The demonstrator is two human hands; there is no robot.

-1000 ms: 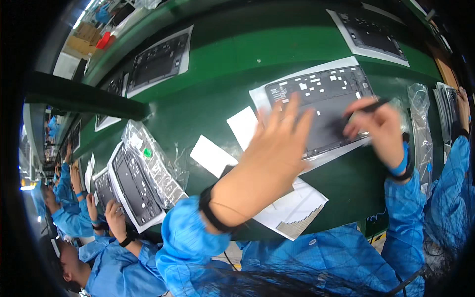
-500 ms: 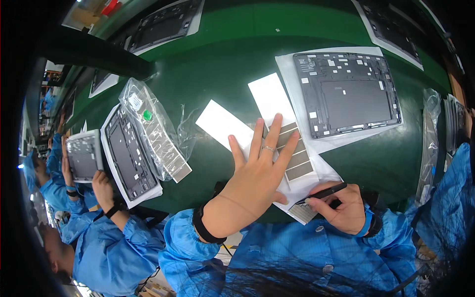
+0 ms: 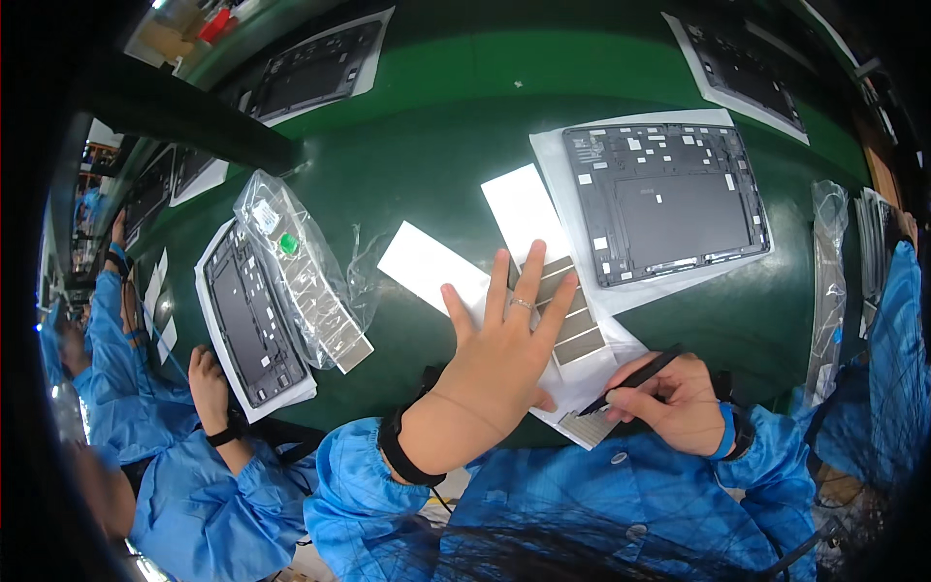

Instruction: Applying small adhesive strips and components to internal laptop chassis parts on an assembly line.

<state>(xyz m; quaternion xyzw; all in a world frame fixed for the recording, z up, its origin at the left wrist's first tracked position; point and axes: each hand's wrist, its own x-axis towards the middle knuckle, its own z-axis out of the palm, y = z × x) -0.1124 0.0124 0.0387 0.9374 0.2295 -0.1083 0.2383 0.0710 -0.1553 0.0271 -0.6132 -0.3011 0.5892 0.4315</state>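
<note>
Black tool (image 3: 656, 364) clamped in right hand (image 3: 681, 403) grip, tip at striped sheet (image 3: 593, 430), shaft slanted up-right; left hand (image 3: 485, 354) (fingers spread) laid up-left of sheet.

Left hand (image 3: 490, 361): centre of the frame, fingers spread over the grey-strip sheet (image 3: 584, 338) and a white card (image 3: 427, 262).
Right hand (image 3: 676, 403): lower right of centre, gripping a black pen-like tool (image 3: 650, 371), tip at a finely striped sheet (image 3: 593, 429).
Black panel (image 3: 689, 215): upper right, dotted with white patches, on white paper (image 3: 551, 173).
Clear bag (image 3: 325, 306): left of centre, green dot on it.
Co-worker's hand (image 3: 208, 390): lower left.
</note>
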